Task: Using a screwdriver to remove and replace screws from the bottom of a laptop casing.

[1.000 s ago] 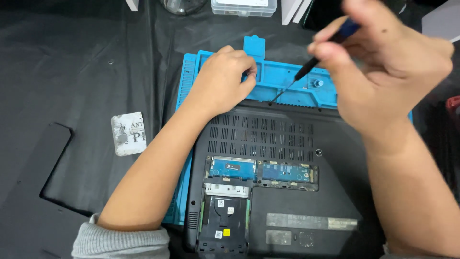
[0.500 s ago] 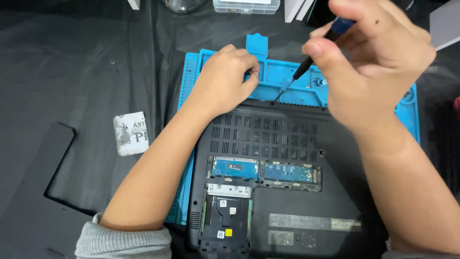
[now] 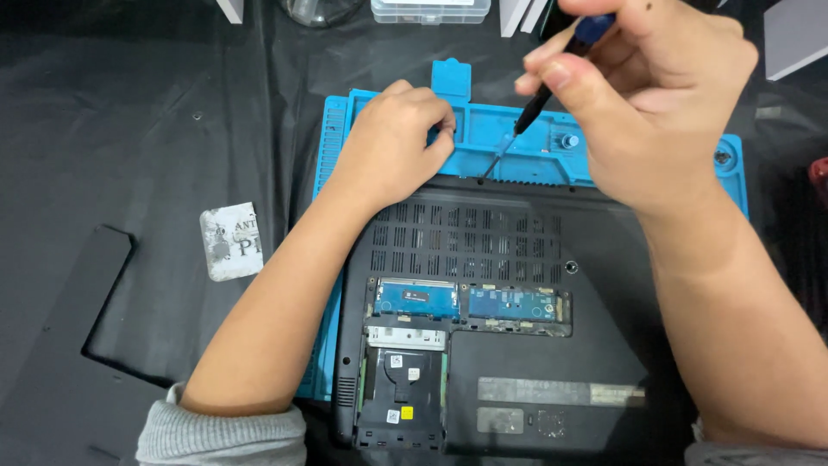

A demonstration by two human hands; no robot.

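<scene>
A view from above of a black laptop (image 3: 517, 285) lying upside down on a blue repair mat (image 3: 604, 160), which sits on a worktop (image 3: 129, 129) covered in black sheeting. The laptop fills the lower middle of the scene, from 6 o'clock up to the centre.

The right hand (image 3: 655, 95), at about 1 o'clock, is curled round a screwdriver (image 3: 539, 99) with a blue and black handle, pinching it between thumb and fingertips. The shaft slants down towards 7 o'clock, and its tip meets the laptop's far edge; whether it sits in a screw is hard to tell at this size.

The left hand (image 3: 392, 142), at about 11 o'clock, rests loosely curled on the laptop's far left corner, fingertips drawn together over a tray of the mat. Whether it pinches anything small cannot be told.

A panel is off the laptop's underside, showing two green circuit boards (image 3: 470, 300) side by side near the centre and a drive bay (image 3: 404, 388) below them at 6 o'clock.

A small white packet (image 3: 231, 242) lies on the sheeting at 9 o'clock, well apart from the mat. A clear plastic box (image 3: 429, 10) stands at the 12 o'clock edge. Grey sleeves are pushed up both forearms.
</scene>
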